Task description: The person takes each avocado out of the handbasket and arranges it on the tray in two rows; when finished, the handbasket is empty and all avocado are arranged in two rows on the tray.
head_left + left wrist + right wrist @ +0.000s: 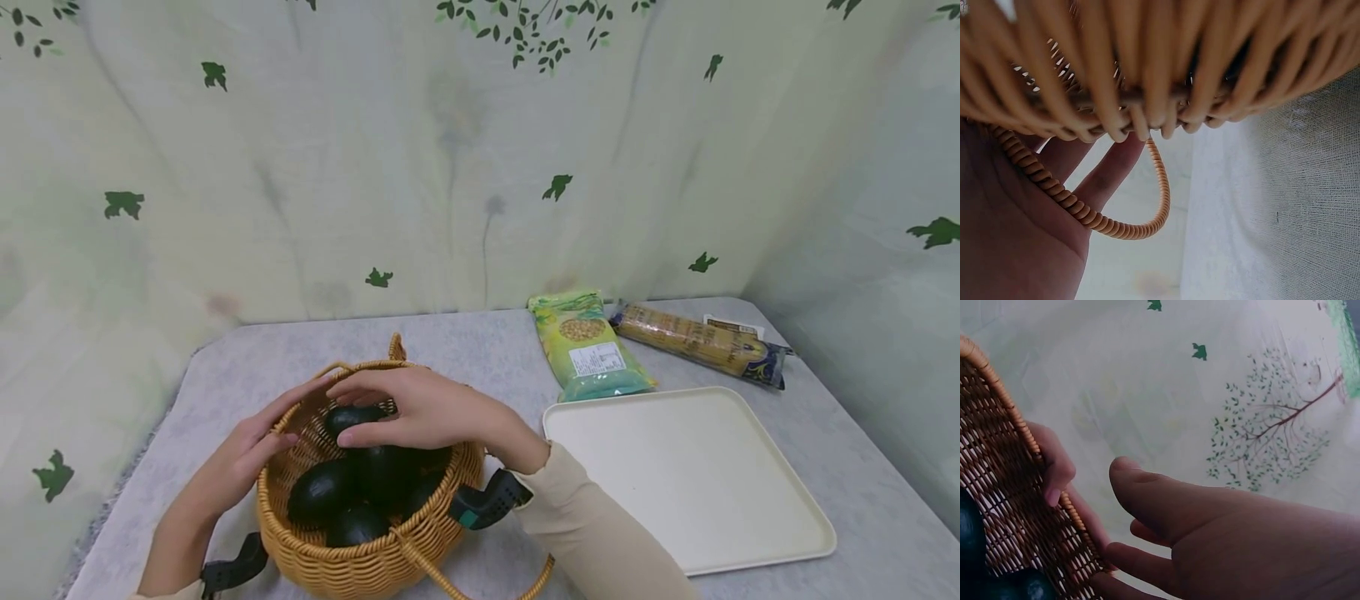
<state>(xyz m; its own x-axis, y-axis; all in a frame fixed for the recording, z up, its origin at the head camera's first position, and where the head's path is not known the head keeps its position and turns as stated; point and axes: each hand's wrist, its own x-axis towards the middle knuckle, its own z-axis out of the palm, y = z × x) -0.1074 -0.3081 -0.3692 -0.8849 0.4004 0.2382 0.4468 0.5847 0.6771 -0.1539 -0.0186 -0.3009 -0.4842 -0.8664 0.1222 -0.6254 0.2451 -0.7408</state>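
Observation:
A round wicker basket [330, 571] stands on the table at the front left, with several glossy dark green avocados [322, 493] inside. My left hand [238, 457] grips its left rim, thumb over the inner side and fingers outside. In the left wrist view, a coiled wicker handle [1129, 230] loops across that palm. My right hand [423, 408] reaches over the basket from the right. Its fingers are relaxed near the far rim, and the thumb overlaps the top avocado [348, 417] in the head view. The right wrist view has nothing between thumb [1141, 487] and fingers.
A white rectangular tray [690, 475] lies right of the basket. Behind it are a green and yellow bag [585, 346] and a long pack of what looks like pasta [690, 337]. The other basket handle [431, 571] hangs toward the front. A leaf-patterned curtain [450, 208] closes off the back.

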